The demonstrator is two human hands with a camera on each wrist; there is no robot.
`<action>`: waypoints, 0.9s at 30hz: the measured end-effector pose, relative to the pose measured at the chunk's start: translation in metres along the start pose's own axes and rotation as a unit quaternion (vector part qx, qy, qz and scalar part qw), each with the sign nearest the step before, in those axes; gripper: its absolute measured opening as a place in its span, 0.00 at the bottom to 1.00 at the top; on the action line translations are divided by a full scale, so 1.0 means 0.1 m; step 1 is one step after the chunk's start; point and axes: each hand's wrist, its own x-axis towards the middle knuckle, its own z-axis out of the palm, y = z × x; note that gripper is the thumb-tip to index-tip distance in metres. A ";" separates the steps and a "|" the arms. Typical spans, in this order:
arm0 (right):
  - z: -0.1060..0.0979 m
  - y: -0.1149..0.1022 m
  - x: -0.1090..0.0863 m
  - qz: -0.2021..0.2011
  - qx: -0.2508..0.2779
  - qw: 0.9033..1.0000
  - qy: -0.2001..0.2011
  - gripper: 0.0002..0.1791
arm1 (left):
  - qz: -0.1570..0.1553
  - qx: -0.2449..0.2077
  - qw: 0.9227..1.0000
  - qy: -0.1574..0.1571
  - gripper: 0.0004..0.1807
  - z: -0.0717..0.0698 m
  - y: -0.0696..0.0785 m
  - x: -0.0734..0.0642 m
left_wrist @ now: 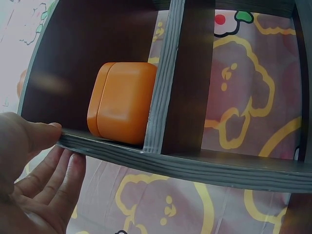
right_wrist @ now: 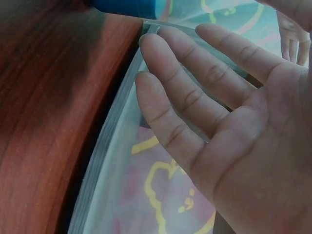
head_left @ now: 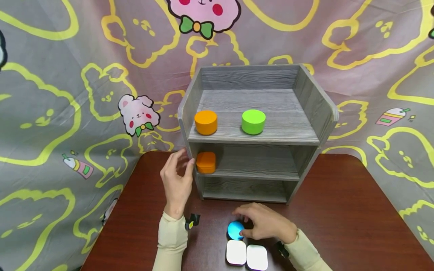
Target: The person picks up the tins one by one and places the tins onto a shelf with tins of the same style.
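At the left side of a small grey wooden shelf, my left hand pinches the side panel's front edge. In the left wrist view the thumb lies inside the panel and the fingers outside it. Just inside, an orange rounded-square box sits in the middle compartment. My right hand is over the table beside a round blue box, its thumb at the lid's right edge. In the right wrist view its fingers are spread and nearly straight, the blue box partly cut off at the top.
On the top shelf stand a round orange box and a round green box. Two white rounded-square boxes lie side by side in front of the blue one. Patterned cloth hangs behind the brown table.
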 end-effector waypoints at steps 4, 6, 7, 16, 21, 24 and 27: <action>0.03 0.02 0.01 0.005 0.006 1.000 -0.006 0.24 | -0.007 0.003 1.000 -0.004 0.18 -0.01 0.00 0.00; 0.05 0.04 0.01 0.007 0.008 1.000 -0.007 0.24 | -0.008 0.004 1.000 -0.005 0.18 -0.01 0.00 0.00; 0.06 0.04 0.01 0.008 0.008 1.000 -0.008 0.24 | -0.008 0.004 1.000 -0.006 0.18 -0.01 0.00 0.00; 0.11 0.08 0.02 0.002 0.001 1.000 -0.006 0.26 | -0.003 0.005 1.000 -0.003 0.17 -0.01 0.00 0.00; 0.12 0.08 0.03 0.007 0.002 1.000 -0.010 0.26 | -0.008 0.008 1.000 -0.002 0.17 0.00 0.01 0.00; 0.13 0.08 0.03 0.008 0.002 1.000 -0.014 0.26 | -0.008 0.009 1.000 -0.001 0.17 0.00 0.01 0.01; 0.15 0.08 0.03 0.011 0.007 1.000 -0.021 0.26 | -0.008 0.008 1.000 -0.002 0.17 -0.01 0.01 0.00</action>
